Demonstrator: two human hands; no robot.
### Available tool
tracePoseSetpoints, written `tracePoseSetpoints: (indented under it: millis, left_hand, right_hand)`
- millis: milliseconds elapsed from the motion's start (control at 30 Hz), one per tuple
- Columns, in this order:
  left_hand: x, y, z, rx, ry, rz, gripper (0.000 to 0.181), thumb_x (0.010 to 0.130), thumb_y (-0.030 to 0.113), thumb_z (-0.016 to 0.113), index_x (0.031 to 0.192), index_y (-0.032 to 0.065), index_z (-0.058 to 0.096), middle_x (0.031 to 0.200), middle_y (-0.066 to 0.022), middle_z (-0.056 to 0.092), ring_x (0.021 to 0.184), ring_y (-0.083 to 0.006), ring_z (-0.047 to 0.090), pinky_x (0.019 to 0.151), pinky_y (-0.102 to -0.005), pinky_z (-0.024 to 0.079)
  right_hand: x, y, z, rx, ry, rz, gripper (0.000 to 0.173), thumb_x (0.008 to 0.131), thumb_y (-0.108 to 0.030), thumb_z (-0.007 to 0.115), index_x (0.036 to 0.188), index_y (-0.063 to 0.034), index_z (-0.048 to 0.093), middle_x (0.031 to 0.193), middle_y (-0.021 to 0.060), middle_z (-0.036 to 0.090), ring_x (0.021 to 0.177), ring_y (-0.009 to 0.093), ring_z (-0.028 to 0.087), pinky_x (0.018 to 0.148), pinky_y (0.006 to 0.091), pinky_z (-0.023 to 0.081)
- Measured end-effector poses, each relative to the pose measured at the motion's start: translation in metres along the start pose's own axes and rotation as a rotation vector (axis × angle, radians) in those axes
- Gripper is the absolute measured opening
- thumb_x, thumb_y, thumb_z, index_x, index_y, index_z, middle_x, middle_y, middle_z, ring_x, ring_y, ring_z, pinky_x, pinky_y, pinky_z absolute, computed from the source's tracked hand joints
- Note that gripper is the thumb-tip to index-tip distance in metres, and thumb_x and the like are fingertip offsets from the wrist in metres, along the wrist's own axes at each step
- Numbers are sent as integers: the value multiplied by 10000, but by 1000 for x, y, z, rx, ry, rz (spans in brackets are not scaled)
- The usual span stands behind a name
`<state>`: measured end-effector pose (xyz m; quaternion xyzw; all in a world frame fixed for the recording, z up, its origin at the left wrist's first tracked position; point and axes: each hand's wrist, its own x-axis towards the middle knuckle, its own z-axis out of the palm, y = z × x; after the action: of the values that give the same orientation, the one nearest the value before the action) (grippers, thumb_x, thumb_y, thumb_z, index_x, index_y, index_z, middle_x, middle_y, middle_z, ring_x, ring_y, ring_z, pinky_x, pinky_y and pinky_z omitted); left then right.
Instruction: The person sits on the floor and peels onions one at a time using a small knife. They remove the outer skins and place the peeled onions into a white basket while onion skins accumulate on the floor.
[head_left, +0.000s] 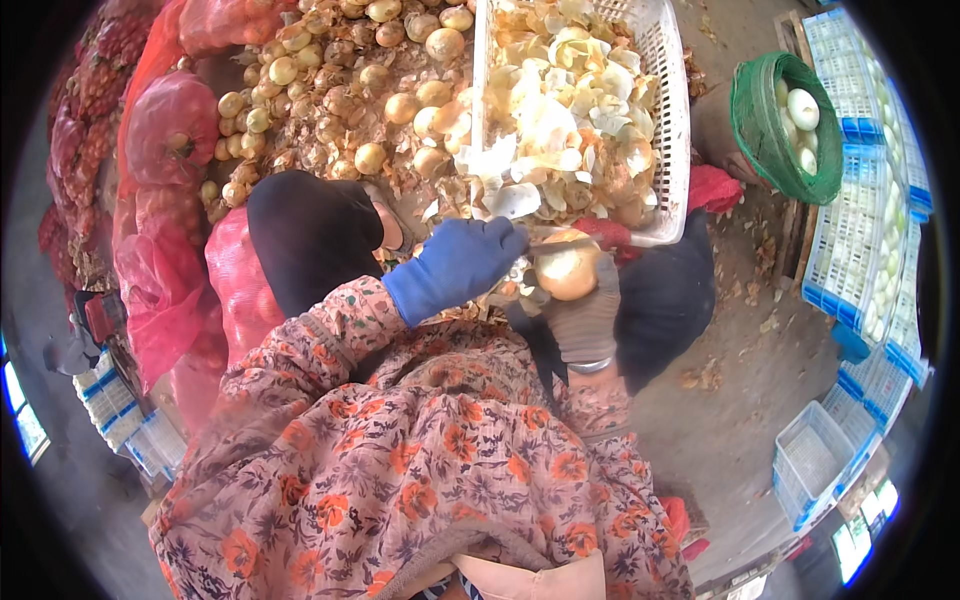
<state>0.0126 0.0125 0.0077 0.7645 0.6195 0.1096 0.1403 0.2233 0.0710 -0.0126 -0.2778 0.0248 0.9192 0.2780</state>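
Between my knees, my left hand (465, 262) in a blue glove is closed on a knife, whose handle is hidden in the fist. The knife's blade (564, 244) points right and lies against the top of a yellow-brown onion (566, 274). That onion rests in my right hand (589, 315), which wears a greyish-brown glove and grips it from the right and below. Just beyond both hands stands a white plastic crate (677, 150) heaped with loose onion skins (570, 112). A pale piece of skin (514, 201) sits above my left hand.
Unpeeled onions (330, 90) cover the ground ahead and left, beside red mesh sacks (169, 127). At right, a bucket with a green mesh rim (750, 120) holds peeled onions (802, 110). Blue and white crates (847, 232) line the far right; an open crate (814, 450) stands lower.
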Motion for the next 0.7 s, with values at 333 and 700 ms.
tracePoseSetpoints:
  millis: [333,700]
  left_hand:
    - [12,-1,-6,-698,206,-184,244,931,106,671,1157,14,670,813,-140,623,596,-302,608,563,-411,462]
    - [-3,11,-8,-172,-27,-56,289,909,151,641,1186,82,598,916,-95,639,639,-308,648,532,-415,502]
  right_hand:
    - [-8,-2,18,-219,123,-154,769,809,-441,783,1380,-9,503,1225,126,613,1053,261,632,837,426,568]
    - [-5,-4,11,-167,13,-111,769,813,-395,776,1410,-21,468,1320,143,569,1213,307,568,964,460,506]
